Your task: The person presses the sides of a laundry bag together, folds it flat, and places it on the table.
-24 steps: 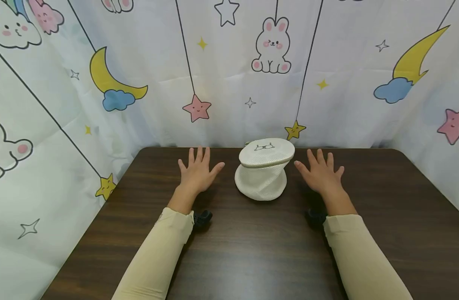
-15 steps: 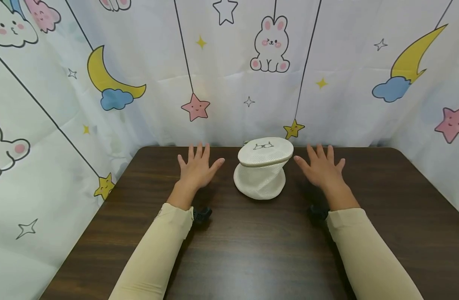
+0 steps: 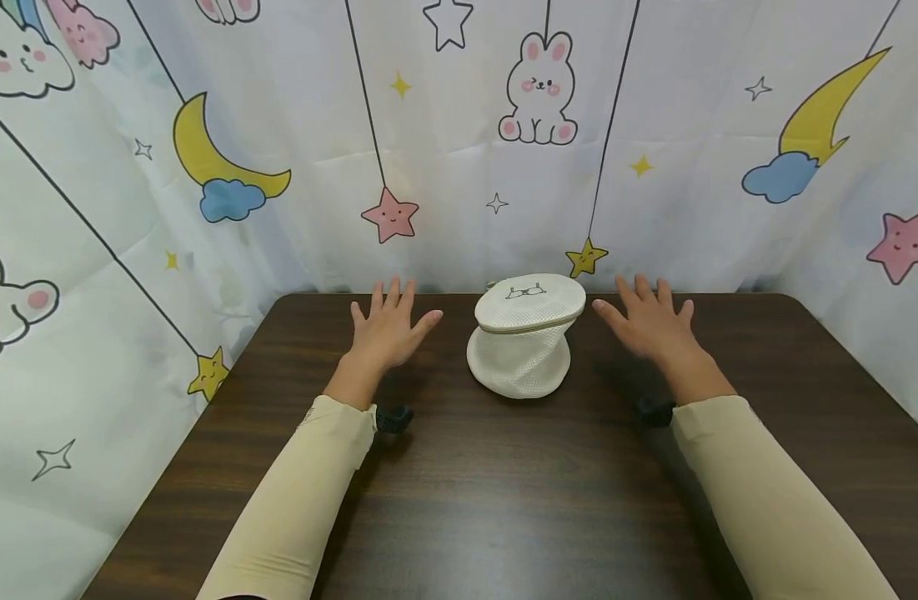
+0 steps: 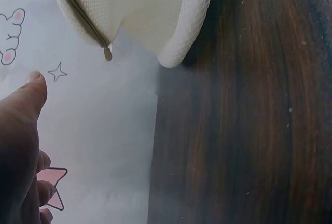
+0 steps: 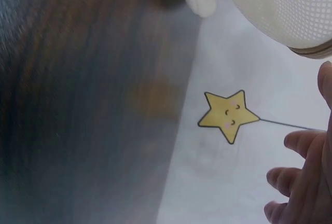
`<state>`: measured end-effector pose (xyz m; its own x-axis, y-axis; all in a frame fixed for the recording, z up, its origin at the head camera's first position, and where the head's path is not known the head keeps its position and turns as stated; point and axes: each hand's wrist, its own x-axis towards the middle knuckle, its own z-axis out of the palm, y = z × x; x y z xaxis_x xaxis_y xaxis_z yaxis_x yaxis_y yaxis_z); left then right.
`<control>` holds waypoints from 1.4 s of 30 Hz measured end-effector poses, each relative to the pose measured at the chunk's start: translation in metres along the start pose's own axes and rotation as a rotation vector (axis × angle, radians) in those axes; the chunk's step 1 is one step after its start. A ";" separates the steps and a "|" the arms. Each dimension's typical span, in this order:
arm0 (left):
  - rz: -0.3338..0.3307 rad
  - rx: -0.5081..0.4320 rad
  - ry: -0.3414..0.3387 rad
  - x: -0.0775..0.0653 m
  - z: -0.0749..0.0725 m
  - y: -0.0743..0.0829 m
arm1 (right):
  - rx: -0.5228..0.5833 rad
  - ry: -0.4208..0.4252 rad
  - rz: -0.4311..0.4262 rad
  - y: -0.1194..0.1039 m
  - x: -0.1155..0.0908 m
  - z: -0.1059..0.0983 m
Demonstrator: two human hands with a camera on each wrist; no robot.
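A white mesh laundry bag (image 3: 520, 358) with a zipped round lid and a glasses-like print stands slumped near the back of the table. To its left my left hand (image 3: 386, 333) is held with fingers spread, apart from the bag. My right hand (image 3: 654, 329) is likewise spread on the bag's right side, not touching it. In the left wrist view the zipper pull (image 4: 108, 54) hangs at the end of the bag's zip. Part of the mesh (image 5: 290, 6) shows at the top of the right wrist view.
The dark wooden table (image 3: 474, 517) reaches back to a white curtain (image 3: 459, 167) printed with moons, stars and rabbits. Dark wrist cameras, such as the left one (image 3: 393, 419), sit beneath both cuffs.
Both hands have lifted a little and drawn slightly apart, the left to the left and the right to the right. The bag keeps its place on the table.
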<state>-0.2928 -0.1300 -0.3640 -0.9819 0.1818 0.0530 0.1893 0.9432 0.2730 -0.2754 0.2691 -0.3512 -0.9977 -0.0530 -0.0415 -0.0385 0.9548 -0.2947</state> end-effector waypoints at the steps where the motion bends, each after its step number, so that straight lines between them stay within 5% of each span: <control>1: 0.002 0.004 0.001 0.000 -0.001 0.000 | -0.002 -0.001 -0.003 0.001 0.000 -0.002; 26: 0.080 -0.003 0.024 0.001 -0.022 0.041 | 0.043 0.065 -0.167 -0.042 -0.007 -0.034; 42: 0.182 -0.083 0.066 0.000 -0.010 0.065 | 0.138 0.034 -0.289 -0.066 -0.015 -0.024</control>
<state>-0.2802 -0.0715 -0.3362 -0.9300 0.3254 0.1711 0.3653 0.8701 0.3308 -0.2597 0.2143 -0.3081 -0.9481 -0.3039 0.0938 -0.3147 0.8531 -0.4161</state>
